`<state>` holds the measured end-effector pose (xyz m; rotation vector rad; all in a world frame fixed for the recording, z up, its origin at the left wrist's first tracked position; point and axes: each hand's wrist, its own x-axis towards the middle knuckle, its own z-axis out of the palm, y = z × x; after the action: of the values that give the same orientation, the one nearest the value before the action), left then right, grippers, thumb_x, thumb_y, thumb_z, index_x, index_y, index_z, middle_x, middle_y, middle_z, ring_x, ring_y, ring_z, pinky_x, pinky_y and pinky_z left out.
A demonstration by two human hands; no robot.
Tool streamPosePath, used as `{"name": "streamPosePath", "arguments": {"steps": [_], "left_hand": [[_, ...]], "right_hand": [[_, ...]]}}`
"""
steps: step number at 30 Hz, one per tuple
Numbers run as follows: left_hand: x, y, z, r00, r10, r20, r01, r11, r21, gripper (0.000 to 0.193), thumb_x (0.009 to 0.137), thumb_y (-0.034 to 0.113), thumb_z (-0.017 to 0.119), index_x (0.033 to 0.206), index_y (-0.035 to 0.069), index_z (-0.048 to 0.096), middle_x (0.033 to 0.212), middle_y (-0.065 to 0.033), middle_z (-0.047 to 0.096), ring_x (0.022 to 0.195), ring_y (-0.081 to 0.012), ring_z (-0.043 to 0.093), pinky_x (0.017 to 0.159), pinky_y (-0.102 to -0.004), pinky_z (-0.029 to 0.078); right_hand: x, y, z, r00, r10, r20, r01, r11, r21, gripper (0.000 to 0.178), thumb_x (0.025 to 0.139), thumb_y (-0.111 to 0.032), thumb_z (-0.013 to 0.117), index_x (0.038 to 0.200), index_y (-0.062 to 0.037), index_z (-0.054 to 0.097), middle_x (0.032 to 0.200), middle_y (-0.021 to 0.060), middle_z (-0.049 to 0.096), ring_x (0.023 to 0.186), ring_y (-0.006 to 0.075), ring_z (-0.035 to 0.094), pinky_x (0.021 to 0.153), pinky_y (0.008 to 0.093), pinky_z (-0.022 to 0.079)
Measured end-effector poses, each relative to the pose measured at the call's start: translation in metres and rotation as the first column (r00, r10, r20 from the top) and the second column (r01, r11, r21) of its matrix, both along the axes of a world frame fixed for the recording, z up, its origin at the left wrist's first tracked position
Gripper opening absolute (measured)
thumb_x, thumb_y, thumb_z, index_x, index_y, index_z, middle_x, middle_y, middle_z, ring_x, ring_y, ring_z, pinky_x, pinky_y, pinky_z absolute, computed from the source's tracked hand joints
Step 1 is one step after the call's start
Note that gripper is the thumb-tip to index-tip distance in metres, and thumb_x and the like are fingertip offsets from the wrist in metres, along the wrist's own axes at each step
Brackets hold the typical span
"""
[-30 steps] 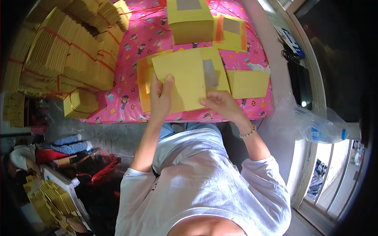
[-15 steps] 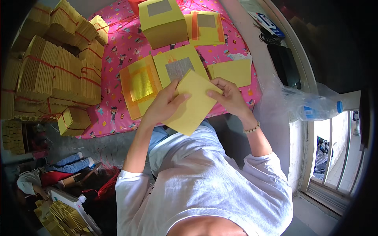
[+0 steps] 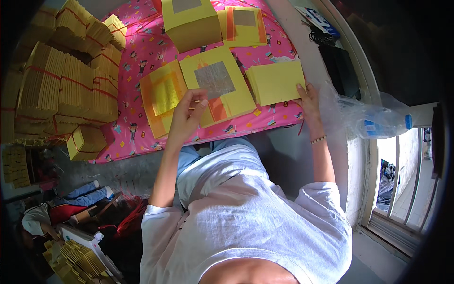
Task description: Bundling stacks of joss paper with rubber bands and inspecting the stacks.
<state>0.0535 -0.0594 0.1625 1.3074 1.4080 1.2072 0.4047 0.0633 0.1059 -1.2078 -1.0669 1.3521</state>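
Observation:
My right hand [image 3: 309, 102] grips the right edge of a plain yellow paper stack [image 3: 276, 83], its thumb on top. The stack lies on the pink patterned cloth [image 3: 130, 106], near the table's right side. My left hand [image 3: 189, 111] hovers at the near left corner of another yellow paper stack [image 3: 231, 97], whose top sheet bears a silver square and orange marks. Its fingers are loosely bent, the thumb apart from them, and nothing shows in them. Just left of it lies a yellow and orange stack with a gold foil square [image 3: 164, 97].
Tied yellow paper bundles [image 3: 71, 85] are piled at the left. A tall yellow stack [image 3: 194, 33] and a lower silver-square stack [image 3: 245, 26] stand at the back. A clear plastic bottle [image 3: 385, 125] lies at right. Another person [image 3: 42, 217] works at lower left.
The yellow sheets held between both hands have come down onto the right-hand stack. My right hand moved right to that stack's edge; my left hand let go and moved left.

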Motion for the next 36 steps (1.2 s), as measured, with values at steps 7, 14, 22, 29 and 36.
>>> {"name": "streamPosePath", "arguments": {"steps": [7,14,22,29,36], "left_hand": [[0.009,-0.004,0.002,0.99,-0.042,-0.133,0.042,0.999,-0.001,0.022,0.09,0.014,0.058,0.11,0.003,0.056,0.095,-0.0065,0.062,0.082,-0.0121,0.059,0.071,-0.0258,0.047],[0.007,-0.005,-0.007,0.988,-0.033,-0.148,0.035,0.999,0.011,0.021,0.09,0.012,0.058,0.108,0.002,0.056,0.092,-0.0069,0.063,0.08,-0.0123,0.06,0.069,-0.0261,0.048],[0.012,-0.005,-0.009,0.964,-0.068,-0.256,0.071,0.997,0.003,0.021,0.087,0.009,0.061,0.106,0.001,0.057,0.09,-0.0125,0.063,0.079,-0.0199,0.063,0.071,-0.0296,0.05],[0.011,-0.006,-0.008,0.955,-0.073,-0.287,0.085,0.996,0.029,0.021,0.085,0.007,0.061,0.105,0.001,0.057,0.09,-0.0134,0.063,0.079,-0.0239,0.063,0.072,-0.0326,0.05],[0.013,-0.008,-0.002,0.922,-0.089,-0.377,0.117,0.992,0.051,0.03,0.077,0.008,0.069,0.104,0.002,0.058,0.095,-0.0136,0.061,0.089,-0.0282,0.06,0.08,-0.0371,0.048]], "right_hand": [[0.001,0.025,-0.052,0.919,-0.1,0.381,0.051,0.989,0.137,0.022,0.092,-0.015,0.058,0.107,0.0006,0.054,0.097,0.0109,0.063,0.083,0.0175,0.063,0.07,0.0309,0.055],[-0.012,0.02,-0.035,0.67,-0.252,0.698,-0.045,0.925,0.377,0.024,0.088,-0.014,0.059,0.105,0.0017,0.055,0.088,0.0198,0.063,0.083,0.0352,0.061,0.075,0.0412,0.047],[-0.011,0.015,-0.04,0.268,-0.455,0.849,-0.141,0.853,0.502,0.032,0.085,-0.021,0.062,0.109,-0.001,0.056,0.101,0.0217,0.055,0.097,0.0395,0.053,0.085,0.0471,0.042],[-0.007,0.02,-0.042,0.298,-0.412,0.861,-0.158,0.869,0.47,0.024,0.088,-0.017,0.058,0.102,0.0015,0.057,0.094,0.0229,0.056,0.092,0.0413,0.053,0.08,0.0474,0.042],[-0.004,0.02,-0.041,0.346,-0.321,0.882,-0.149,0.909,0.389,0.029,0.087,-0.017,0.059,0.109,0.0016,0.055,0.1,0.0234,0.055,0.096,0.0413,0.053,0.085,0.0479,0.042]]}}
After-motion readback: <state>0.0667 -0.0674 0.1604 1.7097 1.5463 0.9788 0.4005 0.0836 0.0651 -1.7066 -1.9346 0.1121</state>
